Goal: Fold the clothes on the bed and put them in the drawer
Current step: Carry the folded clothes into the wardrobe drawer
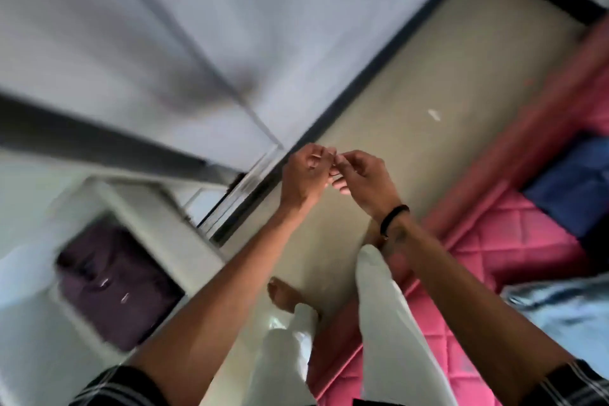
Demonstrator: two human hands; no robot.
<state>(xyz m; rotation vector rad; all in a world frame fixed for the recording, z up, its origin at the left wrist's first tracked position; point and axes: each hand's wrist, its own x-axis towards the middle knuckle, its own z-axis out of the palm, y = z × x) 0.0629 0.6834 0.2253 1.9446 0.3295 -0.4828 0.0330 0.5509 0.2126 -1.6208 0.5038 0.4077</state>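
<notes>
From the head view, blurred by motion, I see both of my arms stretched out over the floor [412, 76], the two hands meeting in the middle of the picture. My left hand [304, 175] has its fingers curled, and my right hand [361, 175], with a dark band at the wrist, has its fingers curled too; the fingertips of the two hands touch. No cloth shows in either grip, and something thin and pale may lie between the fingertips, but I cannot tell whether they pinch anything.

To my lower left stands an open drawer [164, 224] with pale walls, and inside it lies a dark purple garment [112, 283].

To my right runs the bed [514, 241] with its pink quilted cover. On it, near the right edge, lies a dark blue garment [573, 191], and lower, well apart from the hands, a pale blue denim-like garment [566, 310].

Below the hands I see my white trousers [385, 323] and one bare foot [283, 293] on the floor, between the drawer and the bed.
</notes>
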